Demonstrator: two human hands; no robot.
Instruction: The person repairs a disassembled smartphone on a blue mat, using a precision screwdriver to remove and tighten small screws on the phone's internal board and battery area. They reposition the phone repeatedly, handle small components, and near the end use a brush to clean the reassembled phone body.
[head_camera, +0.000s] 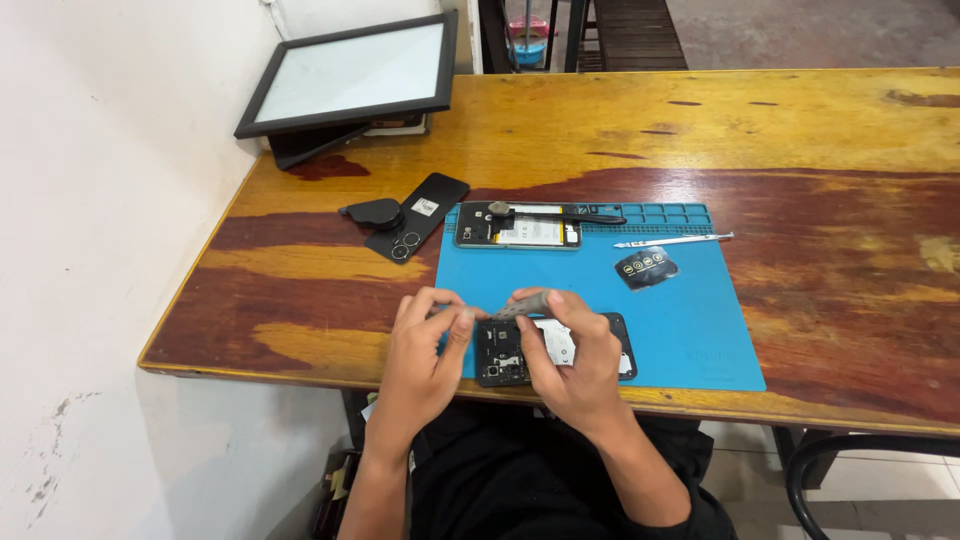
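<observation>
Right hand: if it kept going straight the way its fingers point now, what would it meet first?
The right hand points up and left, toward the left hand. Its grey tool tip already almost meets the left fingers over the opened phone; those would probably come first, though depth is unclear.

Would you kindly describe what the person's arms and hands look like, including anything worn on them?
Both forearms are bare; no sleeves reach them. The left hand and right hand wear no gloves, and no watch or rings can be made out. Dark clothing covers the lap below.
</observation>
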